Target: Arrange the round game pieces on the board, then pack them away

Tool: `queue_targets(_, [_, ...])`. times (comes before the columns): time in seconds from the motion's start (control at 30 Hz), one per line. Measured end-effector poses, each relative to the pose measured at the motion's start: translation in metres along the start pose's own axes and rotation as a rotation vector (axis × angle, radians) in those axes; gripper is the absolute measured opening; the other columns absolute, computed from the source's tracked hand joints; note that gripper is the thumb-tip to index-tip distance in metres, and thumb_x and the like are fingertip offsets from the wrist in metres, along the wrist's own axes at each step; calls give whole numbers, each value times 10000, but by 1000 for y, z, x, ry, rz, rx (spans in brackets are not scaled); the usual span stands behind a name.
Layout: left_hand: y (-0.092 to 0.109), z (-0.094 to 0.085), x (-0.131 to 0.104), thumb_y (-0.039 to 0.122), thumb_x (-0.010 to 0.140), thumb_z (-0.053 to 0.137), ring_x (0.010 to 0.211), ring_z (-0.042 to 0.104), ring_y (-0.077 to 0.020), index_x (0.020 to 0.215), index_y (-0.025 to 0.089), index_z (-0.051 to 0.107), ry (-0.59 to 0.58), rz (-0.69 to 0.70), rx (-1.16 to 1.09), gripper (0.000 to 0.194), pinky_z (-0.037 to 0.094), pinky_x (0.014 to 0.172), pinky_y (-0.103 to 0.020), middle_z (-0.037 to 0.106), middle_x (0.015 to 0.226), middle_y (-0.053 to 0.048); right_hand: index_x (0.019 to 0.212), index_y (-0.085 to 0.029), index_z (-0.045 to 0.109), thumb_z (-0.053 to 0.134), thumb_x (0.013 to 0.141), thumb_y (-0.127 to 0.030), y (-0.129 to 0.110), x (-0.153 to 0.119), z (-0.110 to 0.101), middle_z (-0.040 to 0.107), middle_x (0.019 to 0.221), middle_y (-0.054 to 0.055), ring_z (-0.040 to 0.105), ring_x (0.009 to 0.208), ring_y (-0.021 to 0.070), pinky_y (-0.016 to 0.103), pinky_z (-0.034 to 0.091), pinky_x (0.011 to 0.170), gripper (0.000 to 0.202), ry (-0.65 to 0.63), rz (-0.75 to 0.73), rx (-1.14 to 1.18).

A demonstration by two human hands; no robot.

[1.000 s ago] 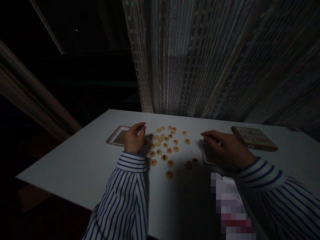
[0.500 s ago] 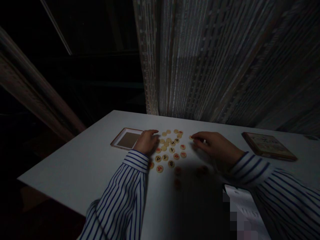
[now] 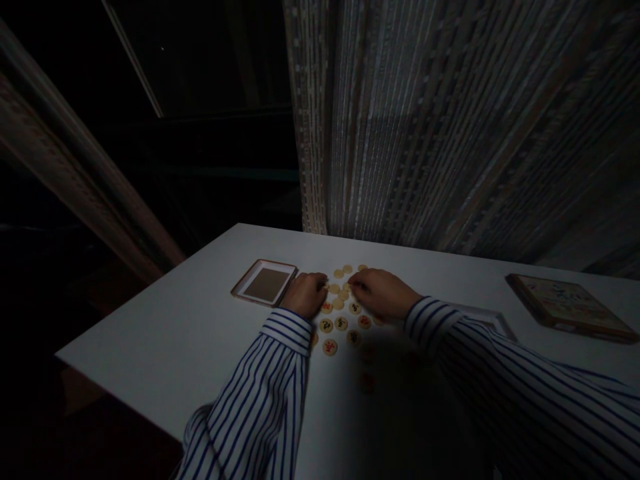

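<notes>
Several round wooden xiangqi pieces [image 3: 341, 323] lie on a white table [image 3: 200, 313], some with red or black characters up, others blank side up. My left hand [image 3: 306, 293] rests at the left side of the group, fingers curled in; a pale xiangqi piece [image 3: 327, 288] shows at its fingertips. From the right, my right hand [image 3: 385, 293] reaches over the group with thumb and fingers pinched at a blank xiangqi piece [image 3: 347, 287]. The hand and its shadow partly cover other pieces.
An open shallow box [image 3: 239, 293] with a brown inside sits left of my left hand. A closed, picture-covered box [image 3: 570, 303] lies at the far right. Behind my right forearm shows part of a pale tray [image 3: 500, 322]. A striped curtain [image 3: 400, 133] hangs behind the table.
My right hand has moved left, from a piece at the right edge to the middle of the group. My left hand's fingers have curled in. The phone is out of sight behind my right sleeve.
</notes>
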State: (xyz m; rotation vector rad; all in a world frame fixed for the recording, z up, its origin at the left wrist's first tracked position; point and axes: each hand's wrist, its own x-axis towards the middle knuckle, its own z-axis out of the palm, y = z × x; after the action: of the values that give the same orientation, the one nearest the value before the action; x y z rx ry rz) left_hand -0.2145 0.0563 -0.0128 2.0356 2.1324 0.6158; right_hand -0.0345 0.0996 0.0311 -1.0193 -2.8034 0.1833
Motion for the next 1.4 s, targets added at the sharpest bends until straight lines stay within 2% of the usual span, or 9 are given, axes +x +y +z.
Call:
queue_targets(0.2, [-1, 3, 0, 198, 768, 523, 899, 623, -226, 1034, 179, 647, 55, 48, 14, 294, 461, 820, -329, 693, 965, -102, 947, -169, 663, 384, 834, -222, 0, 7, 7, 672, 946, 100, 606, 851, 215, 299, 398, 721, 306, 17, -24, -20])
queue_targets(0.33, [-2, 4, 0, 193, 767, 528, 905, 619, -229, 1040, 166, 639, 91, 62, 17, 296, 461, 824, -339, 688, 974, -111, 928, -176, 661, 385, 832, -208, 1, 7, 9, 669, 929, 93, 601, 838, 204, 293, 393, 719, 294, 25, -34, -17])
queue_targets(0.5, [-1, 4, 1, 166, 757, 531, 975, 585, -241, 1069, 132, 608, 213, 102, -39, 323, 437, 890, -385, 665, 1019, -121, 975, -159, 658, 390, 829, -209, 2, 4, 5, 668, 952, 96, 597, 871, 201, 283, 396, 753, 309, 21, -26, -4])
queue_targets(0.7, [1, 3, -1, 143, 756, 544, 997, 561, -213, 1072, 144, 577, 329, 207, -120, 319, 437, 901, -365, 648, 1024, -92, 1047, -154, 635, 402, 824, -239, 7, -1, 1, 651, 1027, 99, 592, 925, 209, 289, 406, 785, 333, 20, 13, 19])
queue_targets(0.87, [5, 1, -4, 174, 750, 569, 961, 579, -197, 1094, 169, 553, 396, 180, -211, 344, 449, 890, -359, 646, 1007, -71, 1063, -137, 625, 408, 821, -232, 7, -9, -8, 653, 1024, 107, 592, 931, 221, 315, 414, 811, 339, 27, -1, 43])
queue_targets(1.13, [13, -3, -11, 259, 748, 601, 901, 609, -186, 1089, 192, 544, 438, 157, -347, 352, 461, 859, -357, 661, 933, -50, 1067, -137, 627, 423, 832, -244, 13, -26, -25, 660, 996, 97, 597, 882, 197, 302, 422, 801, 330, 93, 13, 62])
queue_targets(1.4, [24, -9, -19, 248, 749, 586, 894, 612, -173, 1057, 190, 546, 473, 174, -378, 316, 464, 856, -346, 661, 939, -45, 1045, -147, 634, 437, 827, -237, 24, -47, -39, 667, 959, 88, 609, 849, 181, 293, 437, 784, 307, 162, 55, 101])
